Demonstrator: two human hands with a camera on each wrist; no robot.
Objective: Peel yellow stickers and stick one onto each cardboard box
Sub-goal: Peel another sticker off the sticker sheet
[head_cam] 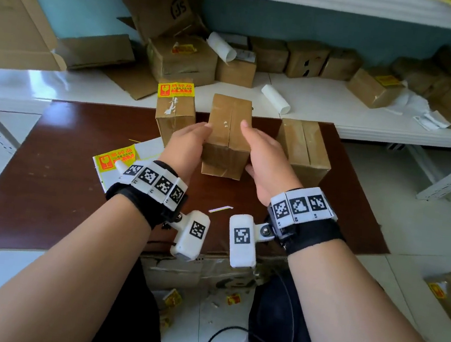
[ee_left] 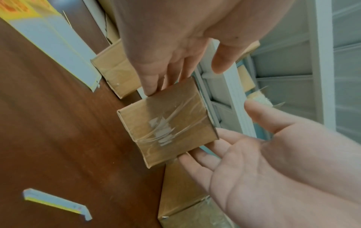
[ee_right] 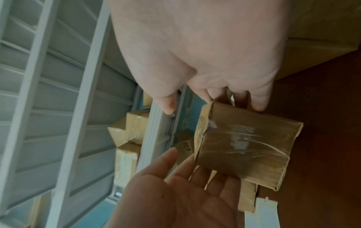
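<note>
Surface: dark brown wooden table, 3 boxes in a row, white shelving behind.
Left box: brown cardboard box with yellow sticker on top, done.
Middle box: bare taped brown cardboard box, long axis running away from the person, between both hands.
Right box: bare taped cardboard box, untouched.
Sticker sheet: white backing sheet with 1 yellow sticker, just beside left wrist, so left hand nearer.
Left hand: fingers straight, touching box's left side.
Right hand: fingers straight, against right side.

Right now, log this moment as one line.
left hand: open on middle box | right hand: open, same box | sticker: none on it

Both hands, left hand and right hand, flank the middle cardboard box.
</note>
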